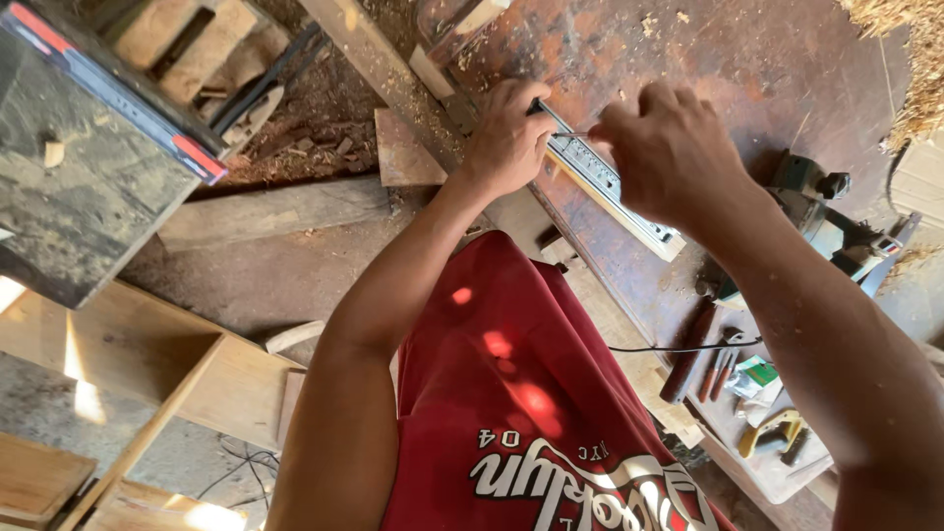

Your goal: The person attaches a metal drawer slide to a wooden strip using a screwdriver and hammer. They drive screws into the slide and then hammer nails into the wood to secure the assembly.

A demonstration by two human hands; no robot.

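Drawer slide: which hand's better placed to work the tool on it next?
Left, probably. The left hand has its grip on the dark-handled tool at the drawer slide's far end; the right hand pinches a thin metal piece beside it, so it is occupied.

Your things rest on a worn reddish-brown wooden workbench [747, 69] with dust and scratches. Directly on it you have a long silver metal drawer slide [610, 187], a green power tool [826, 221] with a thin black cable [678, 348], a dark brown wooden handle [688, 352] and a yellow-handled tool [772, 430]. Pale wood shavings [910, 59] lie at the bench's far corner.
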